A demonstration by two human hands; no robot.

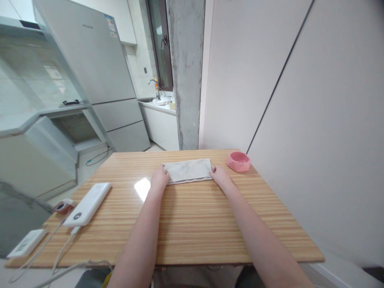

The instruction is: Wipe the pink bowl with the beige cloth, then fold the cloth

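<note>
A light grey folded cloth [189, 171] lies as a long flat strip near the far edge of the wooden table, with layers showing along its near side. My left hand [160, 177] grips its left end, thumb and fingers pinched together at the edge. At the opposite end, my right hand [221, 176] pinches the near right corner. Both forearms reach forward over the tabletop. Just beyond my right hand sits a pink angular ashtray [239, 161], apart from the cloth.
On the table's left side lie a white power bank [87, 205] with a cable plugged in, a small white box [27, 243] and a reddish round object [63, 206]. The wooden table [204, 224] meets a pale wall [300, 120] at right. A fridge [90, 60] stands behind.
</note>
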